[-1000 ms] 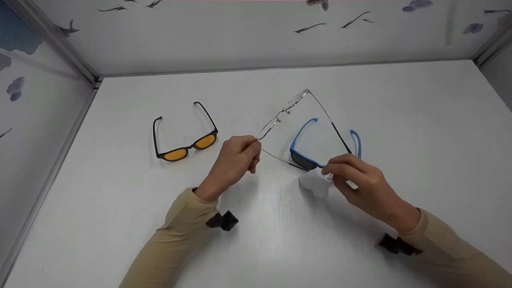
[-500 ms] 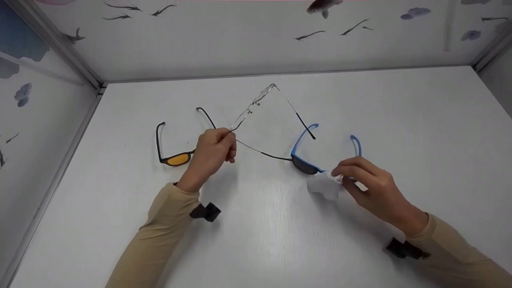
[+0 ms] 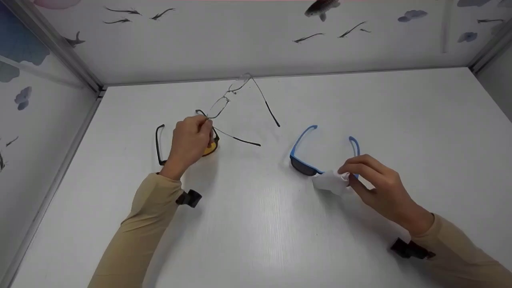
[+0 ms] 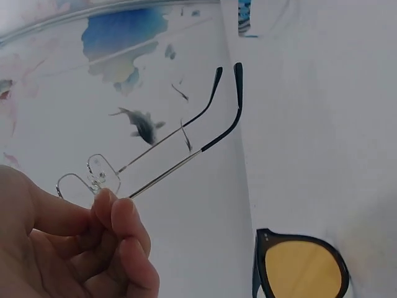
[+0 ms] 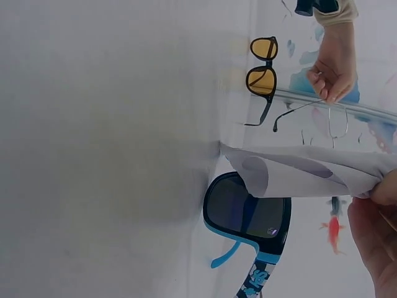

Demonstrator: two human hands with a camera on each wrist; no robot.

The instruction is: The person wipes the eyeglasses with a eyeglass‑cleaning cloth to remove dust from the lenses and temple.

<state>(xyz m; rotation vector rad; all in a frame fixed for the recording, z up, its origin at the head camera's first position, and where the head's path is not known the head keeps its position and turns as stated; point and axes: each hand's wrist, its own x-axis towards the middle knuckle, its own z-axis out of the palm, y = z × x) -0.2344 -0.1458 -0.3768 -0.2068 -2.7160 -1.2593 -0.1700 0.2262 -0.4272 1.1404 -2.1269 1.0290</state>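
My left hand [image 3: 189, 140] pinches thin wire-rimmed eyeglasses [image 3: 219, 107] by one hinge corner, with both black-tipped temples spread out to the right. Below that hand, and partly covered by it, lie black-framed glasses with orange lenses [image 3: 210, 149]. In the left wrist view, the fingertips grip the wire eyeglasses [image 4: 164, 174] near the lenses. My right hand [image 3: 380, 188] pinches a white cloth [image 3: 331, 182], which droops in front of blue-framed sunglasses [image 3: 303, 165]. The right wrist view has the cloth [image 5: 304, 171] overlapping a dark lens of those sunglasses [image 5: 239, 208].
The white table [image 3: 256, 224] ends at a pale back wall [image 3: 224, 48] printed with fish and plants. A side panel [image 3: 44, 108] stands along the left edge. Small black cameras [image 3: 189, 198] sit on both wrists.
My left hand has carried the wire eyeglasses left and away from the blue sunglasses, over the orange-lens pair. My right hand has shifted slightly right with the cloth.
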